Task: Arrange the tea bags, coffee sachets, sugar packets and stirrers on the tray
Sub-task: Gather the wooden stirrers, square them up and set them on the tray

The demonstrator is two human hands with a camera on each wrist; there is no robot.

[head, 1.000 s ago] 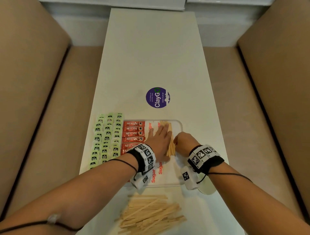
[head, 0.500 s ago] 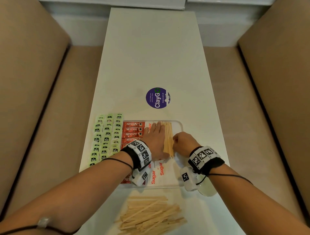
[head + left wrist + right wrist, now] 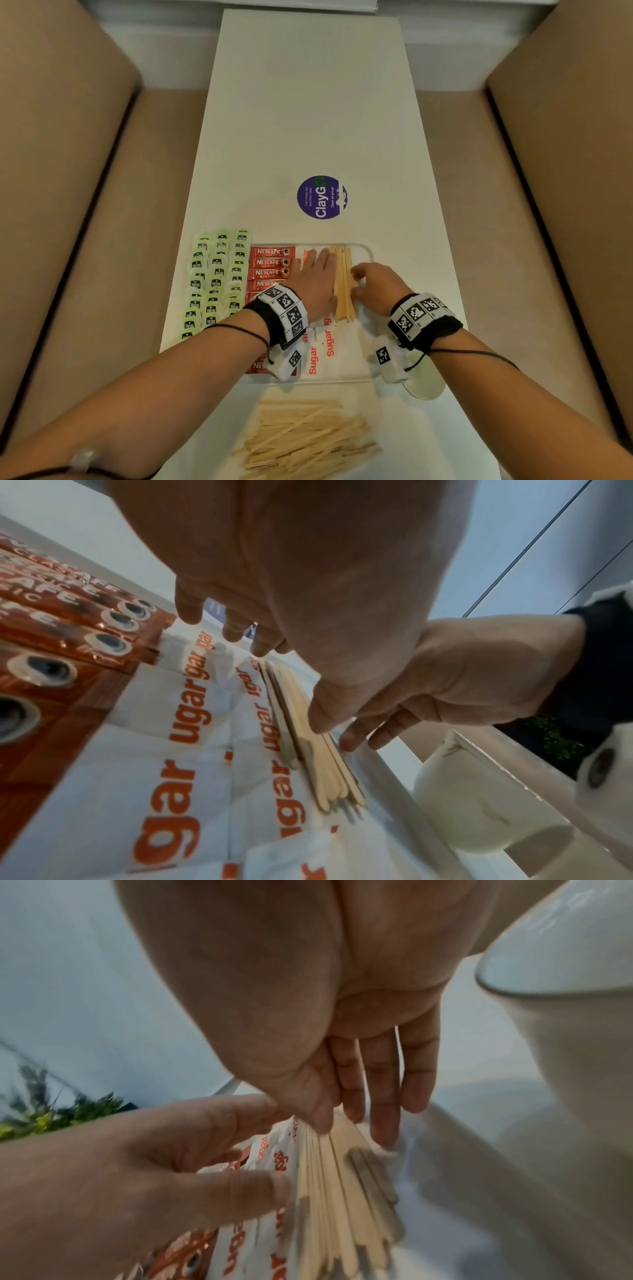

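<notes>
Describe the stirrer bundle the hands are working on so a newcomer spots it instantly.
On the white table, find the clear tray below the purple sticker. The bundle lies between both hands, beside the sugar packets. Unlike the loose pile off the tray, its sticks are parallel.

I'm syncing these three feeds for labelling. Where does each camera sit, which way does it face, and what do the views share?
Head: worn high, facing forward and down at the white table; shows both forearms, left hand and right hand.
Left wrist: under that wrist, facing along the fingers over white sugar packets.
Right wrist: likewise, facing along the right hand's fingers.
All three share the bundle of wooden stirrers between both hands.
</notes>
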